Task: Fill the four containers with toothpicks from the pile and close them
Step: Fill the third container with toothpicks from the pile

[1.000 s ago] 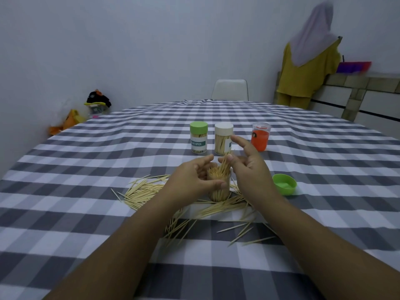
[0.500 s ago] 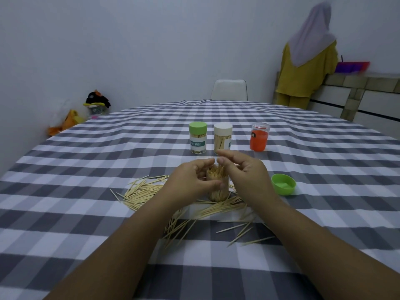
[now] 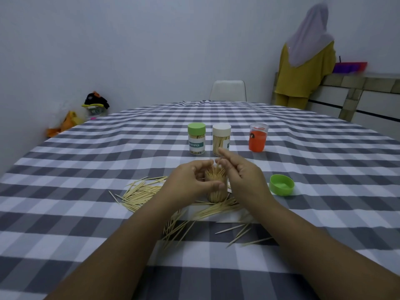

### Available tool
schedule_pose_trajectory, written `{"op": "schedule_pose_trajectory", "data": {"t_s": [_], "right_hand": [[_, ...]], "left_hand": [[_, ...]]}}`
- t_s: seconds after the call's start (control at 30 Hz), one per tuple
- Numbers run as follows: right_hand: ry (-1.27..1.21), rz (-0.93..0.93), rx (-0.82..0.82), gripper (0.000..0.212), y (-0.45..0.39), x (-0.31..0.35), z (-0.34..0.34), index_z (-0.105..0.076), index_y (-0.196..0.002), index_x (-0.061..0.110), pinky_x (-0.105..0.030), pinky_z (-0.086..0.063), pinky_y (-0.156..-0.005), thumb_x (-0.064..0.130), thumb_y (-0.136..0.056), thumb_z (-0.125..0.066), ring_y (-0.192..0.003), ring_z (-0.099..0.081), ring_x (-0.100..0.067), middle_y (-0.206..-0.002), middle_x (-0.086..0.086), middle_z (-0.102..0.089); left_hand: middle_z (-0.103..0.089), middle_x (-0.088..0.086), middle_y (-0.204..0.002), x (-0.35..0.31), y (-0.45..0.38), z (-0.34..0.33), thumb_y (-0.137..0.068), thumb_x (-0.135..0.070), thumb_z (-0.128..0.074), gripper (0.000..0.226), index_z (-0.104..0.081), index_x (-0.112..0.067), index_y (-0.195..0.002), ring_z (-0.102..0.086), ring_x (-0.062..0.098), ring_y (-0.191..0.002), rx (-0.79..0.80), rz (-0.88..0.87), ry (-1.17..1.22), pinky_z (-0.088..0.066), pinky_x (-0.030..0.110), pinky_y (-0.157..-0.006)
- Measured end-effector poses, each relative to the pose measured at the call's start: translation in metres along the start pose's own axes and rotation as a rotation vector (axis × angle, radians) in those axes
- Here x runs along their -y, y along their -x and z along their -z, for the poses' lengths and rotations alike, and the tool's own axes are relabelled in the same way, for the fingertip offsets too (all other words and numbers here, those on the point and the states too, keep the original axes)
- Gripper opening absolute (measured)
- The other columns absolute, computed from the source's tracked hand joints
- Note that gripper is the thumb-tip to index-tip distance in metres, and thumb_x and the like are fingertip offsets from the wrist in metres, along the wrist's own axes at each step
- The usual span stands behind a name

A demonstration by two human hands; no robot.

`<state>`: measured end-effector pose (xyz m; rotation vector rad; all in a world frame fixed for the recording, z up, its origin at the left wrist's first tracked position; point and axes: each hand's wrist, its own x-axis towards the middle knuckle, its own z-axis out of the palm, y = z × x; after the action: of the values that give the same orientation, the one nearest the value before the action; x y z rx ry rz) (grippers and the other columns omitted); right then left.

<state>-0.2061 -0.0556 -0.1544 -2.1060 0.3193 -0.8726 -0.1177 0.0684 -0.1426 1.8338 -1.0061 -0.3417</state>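
Gripping the open container [image 3: 216,194] at frame centre, the left hand [image 3: 190,184] curls round it. The right hand [image 3: 244,178] pinches toothpicks [image 3: 216,173] at its mouth, above the pile [image 3: 142,193].

Plain pale wall [image 3: 151,40] is enclosing the room under even, soft light. A grey-and-white checked cloth is covering the table [image 3: 65,169]. A white chair [image 3: 227,90] is standing at its far edge. A person in yellow [image 3: 303,68] is standing by a tiled counter [image 3: 357,92]. Bags [image 3: 82,113] are lying in the left corner.
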Motion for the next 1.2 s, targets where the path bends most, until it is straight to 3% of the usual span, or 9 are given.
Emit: {"op": "schedule_pose_trajectory", "data": {"t_s": [0.1, 0.2, 0.33, 0.43, 0.63, 0.77, 0.83, 0.97, 1.2], "right_hand": [[-0.018, 0.001, 0.067, 0.038, 0.003, 0.002, -0.004, -0.049, -0.137, 0.023, -0.015, -0.038, -0.099, 0.029, -0.099, -0.043, -0.125, -0.045, -0.005, -0.138, 0.003, -0.053], [0.091, -0.003, 0.093, 0.042, 0.001, 0.0, -0.005, -0.045, -0.139, 0.025, -0.039, -0.029, -0.113, 0.036, -0.099, -0.038, -0.137, -0.033, -0.01, -0.145, 0.003, -0.044], [0.156, 0.031, 0.168, 0.043, -0.001, 0.001, -0.001, -0.044, -0.14, 0.023, -0.046, -0.016, -0.116, 0.036, -0.101, -0.034, -0.139, -0.02, -0.002, -0.146, 0.009, -0.041], [0.113, 0.09, 0.185, 0.039, 0.003, 0.005, -0.003, -0.049, -0.136, 0.022, -0.047, -0.016, -0.115, 0.033, -0.1, -0.039, -0.135, -0.022, 0.001, -0.141, 0.01, -0.047], [0.162, 0.15, -0.015, 0.039, 0.005, 0.009, -0.006, -0.059, -0.126, 0.026, -0.044, -0.038, -0.098, 0.031, -0.087, -0.065, -0.105, -0.048, -0.011, -0.098, 0.015, -0.055], [0.224, 0.169, -0.044, 0.026, 0.004, 0.007, -0.008, -0.068, -0.111, 0.028, -0.041, -0.041, -0.089, 0.032, -0.085, -0.067, -0.094, -0.045, -0.01, -0.082, 0.021, -0.049], [0.239, 0.159, -0.069, 0.017, 0.003, 0.006, -0.009, -0.07, -0.1, 0.029, -0.036, -0.041, -0.085, 0.033, -0.084, -0.067, -0.091, -0.045, -0.008, -0.079, 0.021, -0.047], [0.233, 0.116, -0.123, 0.004, 0.001, 0.007, -0.007, -0.069, -0.087, 0.025, -0.031, -0.04, -0.083, 0.026, -0.085, -0.065, -0.093, -0.046, -0.01, -0.084, 0.014, -0.054], [0.095, -0.082, -0.121, 0.013, -0.004, -0.003, -0.002, -0.068, -0.091, 0.023, -0.033, -0.046, -0.084, 0.021, -0.091, -0.055, -0.099, -0.055, -0.012, -0.094, 0.008, -0.065]], "left_hand": [[-0.069, -0.015, -0.09, 0.0, 0.0, 0.001, -0.076, -0.019, -0.078, 0.058, -0.056, -0.022, -0.13, -0.065, -0.009, -0.079, -0.012, -0.019, -0.01, -0.052, 0.011, -0.069], [-0.07, -0.007, -0.104, 0.004, -0.003, 0.002, -0.075, -0.025, -0.079, 0.067, -0.052, -0.017, -0.135, -0.066, -0.001, -0.09, -0.04, -0.002, -0.019, -0.055, 0.022, -0.083], [-0.07, -0.009, -0.102, 0.004, -0.003, 0.002, -0.075, -0.026, -0.078, 0.058, -0.056, -0.021, -0.129, -0.067, 0.0, -0.092, -0.045, -0.008, -0.026, -0.055, 0.028, -0.087], [-0.07, -0.015, -0.096, 0.004, -0.002, 0.002, -0.079, -0.022, -0.075, 0.041, -0.06, -0.035, -0.115, -0.066, -0.002, -0.09, -0.057, -0.02, -0.044, -0.056, 0.026, -0.084], [-0.068, -0.017, -0.094, 0.005, -0.002, 0.0, -0.08, -0.011, -0.071, 0.051, -0.059, -0.024, -0.127, -0.063, -0.011, -0.084, -0.051, -0.016, -0.029, -0.052, 0.01, -0.07], [-0.071, -0.014, -0.082, 0.004, -0.001, -0.003, -0.077, -0.011, -0.072, 0.03, -0.067, -0.037, -0.093, -0.065, -0.004, -0.078, -0.031, -0.036, -0.064, -0.054, 0.02, -0.071], [-0.07, -0.016, -0.078, 0.004, 0.0, -0.005, -0.077, -0.01, -0.071, 0.031, -0.065, -0.038, -0.087, -0.065, -0.005, -0.076, -0.02, -0.054, -0.066, -0.051, 0.014, -0.067], [-0.072, -0.01, -0.09, 0.003, 0.0, -0.009, -0.077, -0.014, -0.073, 0.034, -0.064, -0.037, -0.099, -0.067, 0.0, -0.087, -0.003, -0.068, -0.054, -0.056, 0.025, -0.079], [-0.067, -0.017, -0.099, 0.0, 0.001, -0.009, -0.073, -0.02, -0.081, 0.061, -0.056, -0.025, -0.129, -0.064, -0.005, -0.092, 0.006, -0.038, -0.002, -0.051, 0.008, -0.071]]}}
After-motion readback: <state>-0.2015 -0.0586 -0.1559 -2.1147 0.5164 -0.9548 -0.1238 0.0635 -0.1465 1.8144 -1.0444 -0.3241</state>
